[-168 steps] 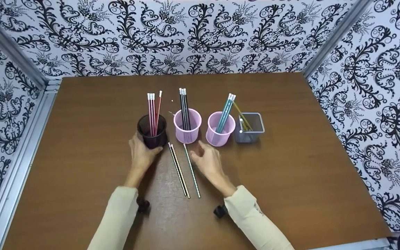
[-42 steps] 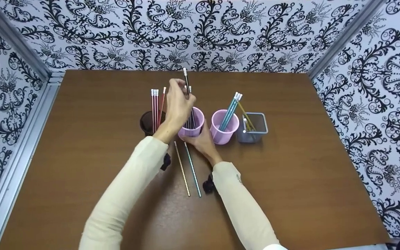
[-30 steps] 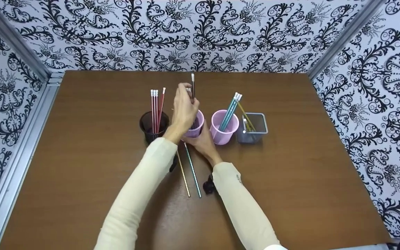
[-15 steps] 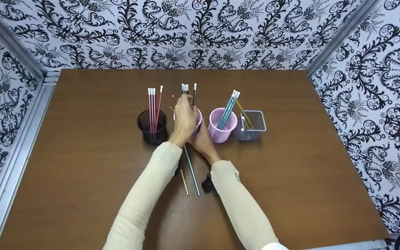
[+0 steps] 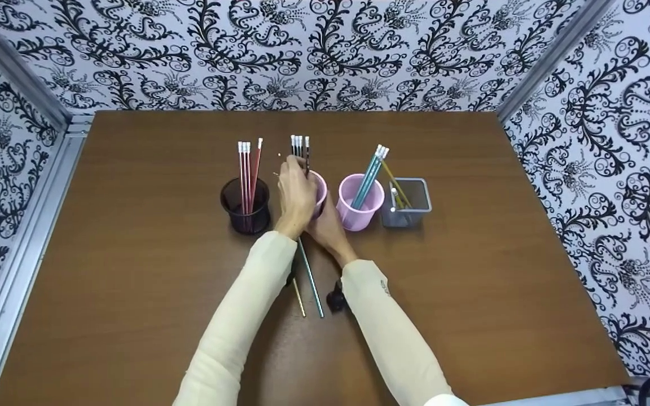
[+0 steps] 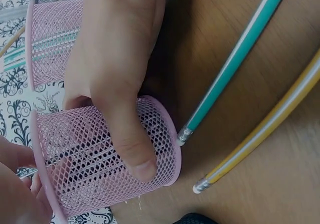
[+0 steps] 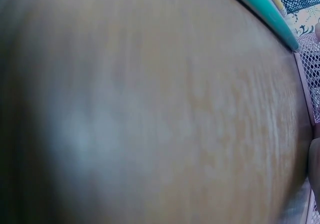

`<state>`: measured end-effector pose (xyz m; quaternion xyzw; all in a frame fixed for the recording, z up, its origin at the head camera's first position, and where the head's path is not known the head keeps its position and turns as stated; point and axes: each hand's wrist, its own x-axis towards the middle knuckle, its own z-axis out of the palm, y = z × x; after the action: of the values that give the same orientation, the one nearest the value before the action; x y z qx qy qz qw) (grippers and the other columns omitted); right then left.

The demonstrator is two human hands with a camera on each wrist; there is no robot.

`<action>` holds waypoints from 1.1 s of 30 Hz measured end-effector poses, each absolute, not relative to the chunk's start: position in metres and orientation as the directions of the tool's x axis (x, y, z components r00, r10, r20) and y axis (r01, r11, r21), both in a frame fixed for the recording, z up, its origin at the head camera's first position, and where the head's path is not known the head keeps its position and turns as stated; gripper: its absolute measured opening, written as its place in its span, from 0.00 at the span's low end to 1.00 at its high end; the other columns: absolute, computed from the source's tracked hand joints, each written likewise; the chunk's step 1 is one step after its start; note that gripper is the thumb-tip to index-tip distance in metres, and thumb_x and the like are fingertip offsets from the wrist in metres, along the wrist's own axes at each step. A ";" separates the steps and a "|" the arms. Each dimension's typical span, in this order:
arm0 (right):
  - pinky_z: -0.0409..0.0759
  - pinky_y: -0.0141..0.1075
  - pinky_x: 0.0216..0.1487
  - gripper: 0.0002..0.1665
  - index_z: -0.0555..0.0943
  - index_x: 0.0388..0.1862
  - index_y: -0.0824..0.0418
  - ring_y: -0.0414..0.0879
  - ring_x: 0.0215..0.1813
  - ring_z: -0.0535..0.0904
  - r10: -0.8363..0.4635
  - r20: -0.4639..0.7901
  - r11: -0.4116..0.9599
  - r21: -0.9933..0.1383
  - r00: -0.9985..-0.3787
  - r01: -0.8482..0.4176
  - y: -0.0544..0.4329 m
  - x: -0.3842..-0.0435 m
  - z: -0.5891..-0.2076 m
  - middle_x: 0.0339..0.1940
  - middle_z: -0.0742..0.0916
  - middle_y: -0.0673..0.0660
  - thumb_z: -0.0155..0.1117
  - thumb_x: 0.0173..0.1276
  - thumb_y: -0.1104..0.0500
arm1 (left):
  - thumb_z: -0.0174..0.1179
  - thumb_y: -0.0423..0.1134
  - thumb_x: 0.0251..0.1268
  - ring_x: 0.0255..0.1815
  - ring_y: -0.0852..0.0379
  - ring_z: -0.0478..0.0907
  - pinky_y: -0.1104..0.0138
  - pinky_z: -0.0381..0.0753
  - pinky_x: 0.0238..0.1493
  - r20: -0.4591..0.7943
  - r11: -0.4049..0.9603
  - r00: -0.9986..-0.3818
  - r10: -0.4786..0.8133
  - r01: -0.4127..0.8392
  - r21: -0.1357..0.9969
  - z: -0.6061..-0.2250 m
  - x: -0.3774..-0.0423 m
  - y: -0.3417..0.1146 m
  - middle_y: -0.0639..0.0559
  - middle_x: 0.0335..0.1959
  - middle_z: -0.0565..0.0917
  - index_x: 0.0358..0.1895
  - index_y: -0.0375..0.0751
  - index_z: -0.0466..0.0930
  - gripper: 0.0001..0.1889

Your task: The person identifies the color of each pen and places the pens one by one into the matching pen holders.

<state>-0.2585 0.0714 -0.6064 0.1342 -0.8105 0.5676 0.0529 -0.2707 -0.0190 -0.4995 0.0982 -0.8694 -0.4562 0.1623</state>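
My left hand [image 5: 298, 189] is over the mouth of the left pink mesh pencil cup [image 5: 321, 189], its fingers around a black pencil [image 5: 307, 149]. That pencil stands low in the cup, level with several other black pencils [image 5: 295, 145]; the fingertips are mostly hidden. From the right side, my right hand [image 5: 329, 228] grips the same cup. In the left wrist view the right thumb [image 6: 132, 156] lies across the mesh wall. A teal pencil [image 5: 311, 282] and a yellow pencil [image 5: 299, 296] lie on the table before the cup, the yellow one partly behind the left forearm.
To the left stands a black mesh cup [image 5: 251, 224] of red pencils [image 5: 246, 169]. Right of the hands are a second pink cup [image 5: 353, 219] with teal pencils [image 5: 367, 177] and a grey square holder [image 5: 415, 217] with yellow pencils [image 5: 396, 183]. Patterned walls [image 5: 325, 56] enclose the table.
The black pencil has left the table and gone down into the left pink cup, shifting left toward the others. My left hand came from the black cup; my right hand took hold of the pink one.
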 end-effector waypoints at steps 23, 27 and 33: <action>0.68 0.45 0.75 0.59 0.58 0.77 0.67 0.57 0.71 0.73 -0.134 0.143 0.414 -0.891 -0.981 -0.186 0.072 -0.254 -0.598 0.70 0.77 0.68 0.78 0.48 0.59 | 0.63 0.27 0.60 0.43 0.39 0.84 0.51 0.83 0.48 0.275 0.614 -0.927 -0.256 0.064 0.787 -0.499 -0.262 -0.035 0.39 0.38 0.85 0.37 0.35 0.82 0.03; 0.68 0.45 0.75 0.60 0.58 0.76 0.66 0.57 0.71 0.73 -0.128 0.131 0.403 -0.899 -0.983 -0.172 0.071 -0.254 -0.597 0.70 0.77 0.68 0.79 0.47 0.59 | 0.64 0.30 0.61 0.42 0.42 0.85 0.52 0.83 0.46 0.289 0.631 -0.919 -0.268 0.059 0.774 -0.495 -0.257 -0.037 0.42 0.38 0.85 0.37 0.38 0.82 0.03; 0.69 0.44 0.74 0.62 0.57 0.78 0.64 0.56 0.69 0.74 -0.116 0.087 0.414 -0.901 -0.989 -0.128 0.070 -0.254 -0.596 0.69 0.77 0.68 0.80 0.45 0.62 | 0.66 0.34 0.61 0.39 0.45 0.85 0.51 0.82 0.42 0.313 0.660 -0.912 -0.267 0.063 0.748 -0.495 -0.235 -0.047 0.45 0.37 0.86 0.37 0.41 0.82 0.04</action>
<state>-0.2539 0.0699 -0.5964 0.0727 -0.8410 0.5362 0.0056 -0.2351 -0.0469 -0.4948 0.0574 -0.8884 -0.4082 0.2023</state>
